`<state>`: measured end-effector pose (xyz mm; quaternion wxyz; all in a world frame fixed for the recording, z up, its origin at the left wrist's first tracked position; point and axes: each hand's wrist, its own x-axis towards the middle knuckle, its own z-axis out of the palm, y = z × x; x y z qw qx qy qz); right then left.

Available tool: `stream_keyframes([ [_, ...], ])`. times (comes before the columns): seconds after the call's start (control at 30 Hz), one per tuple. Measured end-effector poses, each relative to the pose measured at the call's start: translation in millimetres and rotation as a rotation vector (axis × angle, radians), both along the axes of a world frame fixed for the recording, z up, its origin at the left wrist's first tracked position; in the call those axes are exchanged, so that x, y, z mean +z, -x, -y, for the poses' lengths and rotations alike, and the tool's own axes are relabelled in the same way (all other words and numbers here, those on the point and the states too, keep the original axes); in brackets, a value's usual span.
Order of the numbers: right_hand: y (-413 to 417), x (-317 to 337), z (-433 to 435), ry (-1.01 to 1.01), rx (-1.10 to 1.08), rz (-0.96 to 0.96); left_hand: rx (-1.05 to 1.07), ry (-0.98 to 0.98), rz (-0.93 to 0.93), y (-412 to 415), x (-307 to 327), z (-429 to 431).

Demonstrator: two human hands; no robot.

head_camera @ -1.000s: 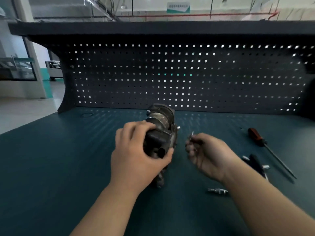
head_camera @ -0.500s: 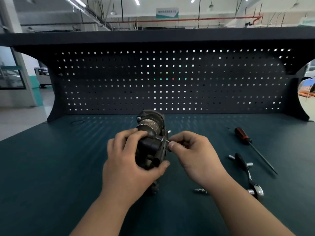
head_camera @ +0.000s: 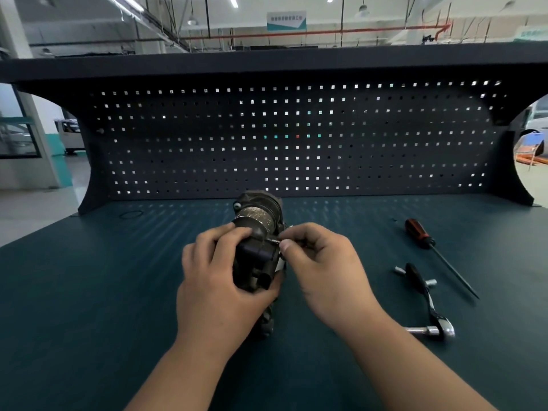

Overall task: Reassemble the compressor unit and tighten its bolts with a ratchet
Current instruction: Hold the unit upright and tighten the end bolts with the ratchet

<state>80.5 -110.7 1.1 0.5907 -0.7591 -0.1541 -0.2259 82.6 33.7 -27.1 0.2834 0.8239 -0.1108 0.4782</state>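
Gripping the compressor (head_camera: 261,215) from its left side, the left hand (head_camera: 219,280) curls its fingers over the top and hooks its thumb under the near end. The compressor sits near the middle of the teal bench (head_camera: 89,292), well back from the near edge and just short of the pegboard (head_camera: 296,143) behind. The right hand (head_camera: 323,268) pinches a small bolt (head_camera: 274,240) between thumb and forefinger, with the bolt's tip against the compressor's right side. Right of the hands, apart from them, lie a ratchet (head_camera: 428,301) and, farther back, a screwdriver (head_camera: 427,241). A wide stretch of bench opens to the left, with a thin ring (head_camera: 130,215) near its back corner.
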Motion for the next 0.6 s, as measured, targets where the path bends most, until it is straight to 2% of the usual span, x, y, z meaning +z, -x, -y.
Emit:
stream_keyframes([
  [0.1, -2.0, 2.0, 4.1, -0.097, -0.026, -0.002, -0.004, 0.006, -0.004, -0.3, -0.5, 0.2],
  [0.27, -2.8, -0.1, 9.4, -0.005, -0.027, -0.068, 0.002, 0.015, -0.010, 0.8, -0.8, 1.3],
  [0.6, -6.1, -1.7, 1.6, -0.183, -0.004, -0.068, -0.024, 0.009, -0.025, 0.9, -0.9, -0.3],
])
